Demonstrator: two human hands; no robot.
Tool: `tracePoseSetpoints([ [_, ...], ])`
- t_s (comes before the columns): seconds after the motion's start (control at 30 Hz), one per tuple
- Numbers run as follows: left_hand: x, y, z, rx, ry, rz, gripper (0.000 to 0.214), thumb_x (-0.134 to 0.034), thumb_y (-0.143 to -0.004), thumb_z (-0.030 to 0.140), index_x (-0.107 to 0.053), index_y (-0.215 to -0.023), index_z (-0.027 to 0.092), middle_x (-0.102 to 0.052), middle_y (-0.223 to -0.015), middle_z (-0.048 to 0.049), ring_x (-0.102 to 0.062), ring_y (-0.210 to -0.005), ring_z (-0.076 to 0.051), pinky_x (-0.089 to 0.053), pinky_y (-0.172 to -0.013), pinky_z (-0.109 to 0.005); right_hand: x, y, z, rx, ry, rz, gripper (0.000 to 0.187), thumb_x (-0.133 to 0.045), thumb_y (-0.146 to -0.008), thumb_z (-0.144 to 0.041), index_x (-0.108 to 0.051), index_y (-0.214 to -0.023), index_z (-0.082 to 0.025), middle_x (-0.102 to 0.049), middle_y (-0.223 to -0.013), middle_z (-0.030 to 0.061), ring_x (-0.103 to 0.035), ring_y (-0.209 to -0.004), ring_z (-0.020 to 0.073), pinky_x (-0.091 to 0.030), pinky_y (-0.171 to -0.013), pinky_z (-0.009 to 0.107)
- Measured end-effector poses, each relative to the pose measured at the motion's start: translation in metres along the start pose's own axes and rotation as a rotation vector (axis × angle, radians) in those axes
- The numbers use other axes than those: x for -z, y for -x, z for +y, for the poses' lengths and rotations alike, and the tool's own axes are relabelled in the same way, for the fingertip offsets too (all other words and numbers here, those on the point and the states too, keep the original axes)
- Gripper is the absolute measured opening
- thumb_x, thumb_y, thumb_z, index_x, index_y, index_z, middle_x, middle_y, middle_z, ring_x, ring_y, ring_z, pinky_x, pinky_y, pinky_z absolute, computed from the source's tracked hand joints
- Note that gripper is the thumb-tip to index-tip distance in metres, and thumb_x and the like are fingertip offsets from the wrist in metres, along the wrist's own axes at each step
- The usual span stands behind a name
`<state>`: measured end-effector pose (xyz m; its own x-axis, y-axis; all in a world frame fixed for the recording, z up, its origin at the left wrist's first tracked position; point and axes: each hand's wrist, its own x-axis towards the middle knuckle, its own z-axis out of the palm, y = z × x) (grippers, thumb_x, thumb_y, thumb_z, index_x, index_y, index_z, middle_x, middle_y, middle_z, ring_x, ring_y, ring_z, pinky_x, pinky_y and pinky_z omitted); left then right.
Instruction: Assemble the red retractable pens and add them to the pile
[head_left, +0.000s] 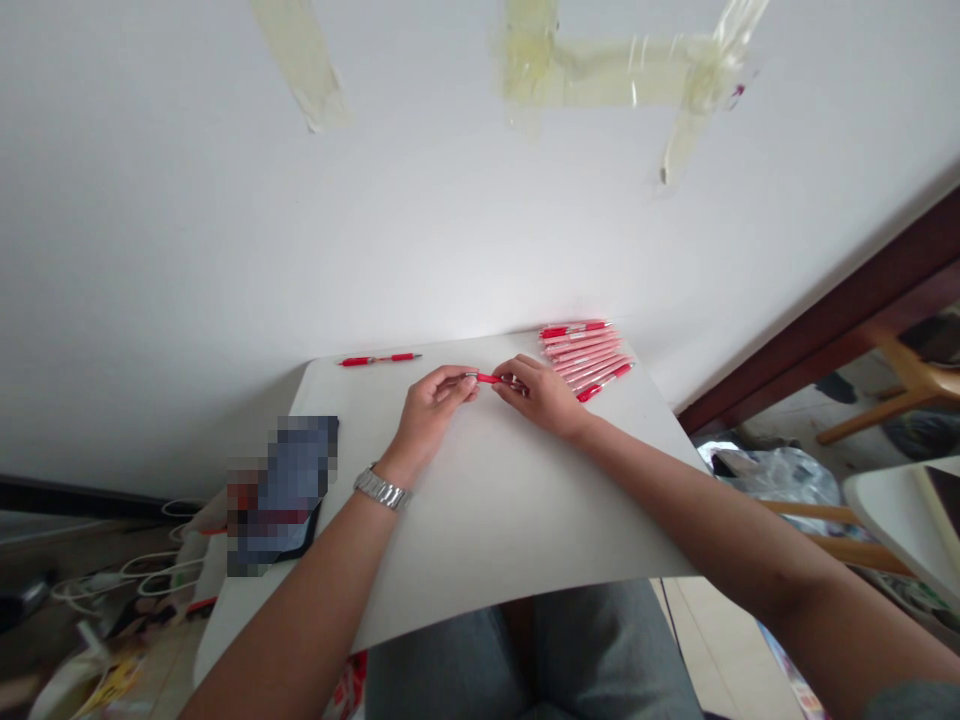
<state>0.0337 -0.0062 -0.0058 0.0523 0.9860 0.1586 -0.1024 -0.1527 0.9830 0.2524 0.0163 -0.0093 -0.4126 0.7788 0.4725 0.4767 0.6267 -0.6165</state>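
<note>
Both my hands meet over the far middle of a white table (480,520). My left hand (433,410), with a metal watch on the wrist, pinches one end of a red pen (489,378). My right hand (536,393) pinches the other end, fingers closed. Just right of my right hand lies a row of several red and pink pens (586,352), side by side near the far right corner. One single red pen (379,359) lies alone at the table's far edge on the left.
A dark pouch-like object (289,490) rests on the table's left side. A white wall with strips of tape stands right behind the table. Cables and clutter lie on the floor at left, wooden furniture and a plastic bag at right.
</note>
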Motion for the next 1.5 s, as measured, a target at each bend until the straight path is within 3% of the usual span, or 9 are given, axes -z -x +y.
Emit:
tracePoseSetpoints([
  [0.17, 0.0002, -0.0005, -0.0008, 0.0, -0.003, -0.001, 0.037, -0.088, -0.085, 0.048, -0.08, -0.108, 0.019, -0.08, -0.106, -0.0091, -0.075, -0.095, -0.022, -0.061, -0.097, -0.04, -0.0013, 0.0014, -0.0011, -0.05, 0.01, -0.012, 0.015, -0.065, -0.103, -0.034, -0.068, -0.113, -0.024, -0.076, -0.101, 0.0026, -0.062, -0.075, 0.015, -0.045, -0.071, 0.027],
  [0.3, 0.0001, -0.0003, -0.0008, -0.002, -0.004, -0.001, 0.039, -0.088, -0.085, 0.049, -0.08, -0.109, 0.019, -0.08, -0.105, -0.0094, -0.075, -0.094, -0.022, -0.06, -0.097, -0.041, -0.0002, 0.0015, -0.0057, -0.099, 0.031, -0.013, 0.022, -0.063, -0.105, -0.04, -0.069, -0.118, -0.024, -0.076, -0.095, 0.0024, -0.064, -0.073, 0.0155, -0.044, -0.069, 0.027],
  [0.53, -0.0017, 0.0002, 0.0025, -0.003, -0.008, 0.013, 0.037, -0.088, -0.085, 0.049, -0.08, -0.106, 0.019, -0.079, -0.102, -0.0083, -0.073, -0.093, -0.021, -0.06, -0.094, -0.04, 0.002, -0.0012, -0.006, 0.009, 0.053, -0.023, 0.036, -0.045, -0.114, -0.043, -0.075, -0.117, -0.022, -0.075, -0.097, 0.0078, -0.068, -0.086, 0.02, -0.048, -0.077, 0.031],
  [1.13, -0.0005, -0.0008, 0.0008, 0.001, 0.014, 0.011, 0.036, -0.089, -0.085, 0.047, -0.081, -0.106, 0.019, -0.079, -0.103, -0.0084, -0.074, -0.094, -0.02, -0.061, -0.095, -0.039, 0.0001, 0.0004, -0.0016, -0.013, -0.008, 0.006, 0.014, -0.061, -0.104, -0.035, -0.067, -0.109, -0.023, -0.073, -0.102, 0.005, -0.064, -0.08, 0.0163, -0.048, -0.074, 0.029],
  [1.5, 0.0028, -0.0035, -0.0049, -0.001, 0.049, 0.024, 0.033, -0.089, -0.085, 0.045, -0.081, -0.105, 0.02, -0.079, -0.1, -0.0068, -0.073, -0.091, -0.018, -0.061, -0.093, -0.036, 0.0002, 0.0004, -0.0021, -0.071, -0.018, 0.004, 0.014, -0.062, -0.1, -0.035, -0.063, -0.107, -0.023, -0.074, -0.098, 0.0027, -0.063, -0.075, 0.0158, -0.045, -0.07, 0.028],
])
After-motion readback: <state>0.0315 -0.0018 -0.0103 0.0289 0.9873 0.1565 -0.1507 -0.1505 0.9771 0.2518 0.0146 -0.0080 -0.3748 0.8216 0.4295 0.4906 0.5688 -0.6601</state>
